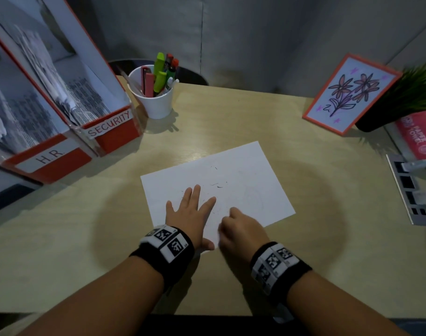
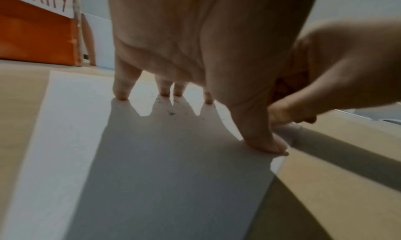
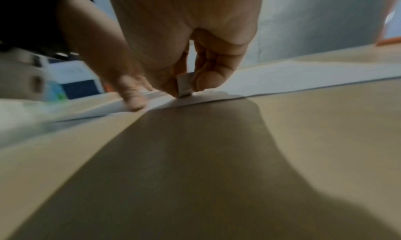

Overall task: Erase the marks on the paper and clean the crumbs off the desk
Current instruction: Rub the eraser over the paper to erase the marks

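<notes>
Item: erasing in progress, by my reading roughly midway. My left hand [image 1: 191,212] lies flat, fingers spread and straight, pinning the paper [image 1: 243,170] to the desk [image 1: 231,110]; it holds nothing. My right hand [image 1: 241,229] is curled, pinching a small white eraser [image 3: 184,85] whose lower end touches the sheet near its nearest edge. The paper sits mid-desk, turned at an angle. Done, as far as I can judge: most of the sheet looks blank, only faint traces showing. Left: dark crumbs [image 1: 218,185] scattered on the paper, some just ahead of the left fingertips [image 2: 165,93]; no sweeping begun. Legible writing: red file boxes marked "SECURITY" [image 1: 110,123] and "H.R." [image 1: 49,156]; a pink pack [image 1: 416,137] at the right edge reading "PAPER TOWEL". The framed flower drawing [image 1: 350,93] carries a small scribble I cannot read.
</notes>
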Motion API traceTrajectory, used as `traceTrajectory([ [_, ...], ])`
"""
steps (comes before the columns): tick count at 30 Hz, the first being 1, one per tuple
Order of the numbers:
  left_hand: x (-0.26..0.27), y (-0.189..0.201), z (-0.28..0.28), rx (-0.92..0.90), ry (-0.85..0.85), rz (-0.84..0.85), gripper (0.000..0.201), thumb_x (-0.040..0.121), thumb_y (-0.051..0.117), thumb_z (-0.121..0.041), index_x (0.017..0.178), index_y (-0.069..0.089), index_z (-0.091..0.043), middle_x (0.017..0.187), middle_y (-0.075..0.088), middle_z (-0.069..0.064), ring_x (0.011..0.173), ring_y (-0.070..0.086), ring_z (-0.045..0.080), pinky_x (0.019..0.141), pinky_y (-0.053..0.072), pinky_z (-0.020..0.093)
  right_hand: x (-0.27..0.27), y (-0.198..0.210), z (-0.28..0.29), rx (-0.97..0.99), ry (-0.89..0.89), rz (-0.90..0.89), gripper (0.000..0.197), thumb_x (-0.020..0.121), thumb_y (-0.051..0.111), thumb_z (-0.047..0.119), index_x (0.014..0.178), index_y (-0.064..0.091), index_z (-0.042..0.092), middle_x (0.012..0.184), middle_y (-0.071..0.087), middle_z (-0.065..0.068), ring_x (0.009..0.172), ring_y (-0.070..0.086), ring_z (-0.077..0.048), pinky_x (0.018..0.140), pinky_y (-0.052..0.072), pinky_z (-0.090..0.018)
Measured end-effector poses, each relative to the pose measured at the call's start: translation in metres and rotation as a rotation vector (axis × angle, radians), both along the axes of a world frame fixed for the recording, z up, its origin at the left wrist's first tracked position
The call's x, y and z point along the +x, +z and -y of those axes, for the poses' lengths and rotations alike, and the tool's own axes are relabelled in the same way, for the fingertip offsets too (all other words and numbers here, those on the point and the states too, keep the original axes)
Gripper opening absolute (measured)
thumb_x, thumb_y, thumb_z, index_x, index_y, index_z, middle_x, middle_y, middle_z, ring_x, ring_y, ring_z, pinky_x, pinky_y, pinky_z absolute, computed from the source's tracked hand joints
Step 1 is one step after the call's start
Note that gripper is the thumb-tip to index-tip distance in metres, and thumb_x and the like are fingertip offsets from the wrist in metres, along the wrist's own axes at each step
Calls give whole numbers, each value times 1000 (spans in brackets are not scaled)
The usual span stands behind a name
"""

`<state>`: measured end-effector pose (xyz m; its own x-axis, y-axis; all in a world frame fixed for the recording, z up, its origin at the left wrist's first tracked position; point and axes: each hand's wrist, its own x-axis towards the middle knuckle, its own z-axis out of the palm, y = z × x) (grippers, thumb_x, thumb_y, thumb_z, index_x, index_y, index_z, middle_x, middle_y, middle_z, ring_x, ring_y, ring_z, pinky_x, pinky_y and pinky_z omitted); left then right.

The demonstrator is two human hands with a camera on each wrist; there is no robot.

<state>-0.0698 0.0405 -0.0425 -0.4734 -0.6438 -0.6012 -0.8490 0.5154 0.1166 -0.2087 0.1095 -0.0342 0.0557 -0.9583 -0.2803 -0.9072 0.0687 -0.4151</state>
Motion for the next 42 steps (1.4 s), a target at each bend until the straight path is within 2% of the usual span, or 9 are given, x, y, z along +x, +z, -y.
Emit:
traceTrajectory([
  [4, -5, -3, -1, 7, 12, 23, 111, 75, 67, -63, 150, -11, -34, 157, -27, 9, 146, -19, 31, 112, 10, 64, -31, 1, 19, -20, -185, -102, 21, 90, 53, 32, 88, 61, 13, 87, 46, 1, 71, 52, -18, 66, 45, -25],
  [9, -3, -5, 0, 12, 3, 19, 111, 75, 63, -68, 150, -13, -34, 156, -29, 9, 145, -20, 30, 112, 11, 64, 16, 6, -18, 15, 56, -13, 25, 93, 48, 34, 90, 62, 13, 84, 47, 1, 70, 48, -15, 66, 40, -23],
  [14, -5, -4, 1, 16, -5, 36, 114, 73, 66, -67, 150, -12, -33, 156, -28, 10, 145, -19, 32, 112, 11, 65, -49, 4, 13, 64, -262, -148, 22, 91, 51, 30, 83, 58, 12, 87, 47, -1, 72, 52, -19, 66, 42, -26],
  [19, -7, -3, 3, 32, 0, 50, 114, 73, 67, -66, 150, -12, -33, 156, -29, 11, 145, -19, 32, 111, 12, 66, 16, 7, -17, 35, 29, -44, 25, 92, 48, 34, 89, 61, 12, 85, 46, 1, 71, 49, -18, 69, 46, -29],
  [26, -10, -5, 3, 21, 9, 63, 115, 72, 68, -66, 150, -11, -32, 156, -27, 11, 146, -17, 34, 111, 14, 66, -50, 1, 11, 24, -265, -130, 23, 91, 50, 29, 75, 54, 14, 81, 42, 2, 68, 52, -20, 61, 37, -25],
  [30, -10, -5, 4, 20, 3, 71, 115, 72, 68, -66, 149, -10, -31, 156, -27, 12, 145, -17, 34, 109, 16, 67, 17, 7, -21, 43, -16, 0, 26, 93, 46, 34, 84, 60, 14, 81, 43, 4, 67, 48, -15, 63, 40, -25],
  [36, -12, -4, 5, 19, 0, 102, 117, 69, 71, -66, 149, -8, -32, 157, -25, 12, 145, -15, 35, 108, 18, 67, -63, -1, 13, 54, -312, -149, 23, 90, 52, 29, 81, 62, 10, 87, 50, -4, 73, 55, -24, 66, 45, -31],
  [40, -14, -4, 6, 23, 3, 104, 117, 70, 69, -68, 149, -9, -31, 156, -26, 12, 145, -16, 35, 108, 17, 67, 9, 6, -15, 54, -39, -15, 25, 90, 48, 31, 82, 61, 11, 82, 45, 0, 67, 47, -20, 64, 43, -31],
  [42, -14, -3, 5, 31, 1, 107, 117, 70, 69, -67, 149, -9, -31, 156, -25, 12, 145, -15, 35, 108, 18, 67, 5, 7, -22, 86, -68, 10, 26, 91, 47, 34, 82, 62, 15, 80, 45, 3, 67, 49, -16, 64, 45, -29],
])
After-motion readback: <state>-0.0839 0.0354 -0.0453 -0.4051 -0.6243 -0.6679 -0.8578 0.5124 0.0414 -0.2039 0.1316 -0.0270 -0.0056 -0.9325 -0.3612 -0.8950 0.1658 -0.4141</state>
